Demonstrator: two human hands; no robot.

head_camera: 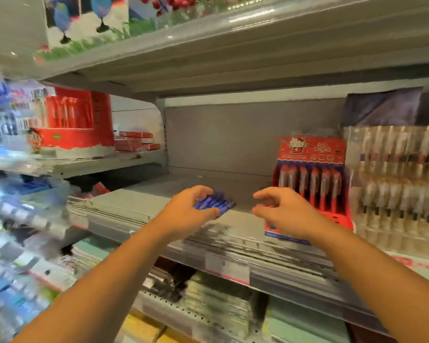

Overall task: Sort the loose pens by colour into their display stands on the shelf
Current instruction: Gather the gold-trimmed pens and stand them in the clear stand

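So the blue pens (216, 204) are bunched into a small bundle, maybe five or six of them side by side, glossy dark blue barrels with some pale print that's too smeared to be read. They're gripped in the left hand (186, 211), fingers curled over the top and thumb tucked underneath, and the bundle is held just above the grey metal shelf (146, 199), roughly mid-shelf and left of the stand.

The right hand (285, 214) is held loosely open, fingers half bent and thumb apart from the forefinger. Nothing can be seen in it, though things are pretty blurry there. It's positioned right in front of the red display stand (312, 151), near its lower left corner.

That stand is topped with a red header card with a cartoon cat printed on it. One row of red pens (312, 184) is stood upright in the slots, six or so, packed close together. The tier below them looks unfilled.

Just beside it on the right, a clear rack (394, 184) is stocked with rows of pale, gold-ish pens. Off to the left, a big red box (74, 117) and some stacked small red boxes (135, 142) are parked on the neighbouring shelf.
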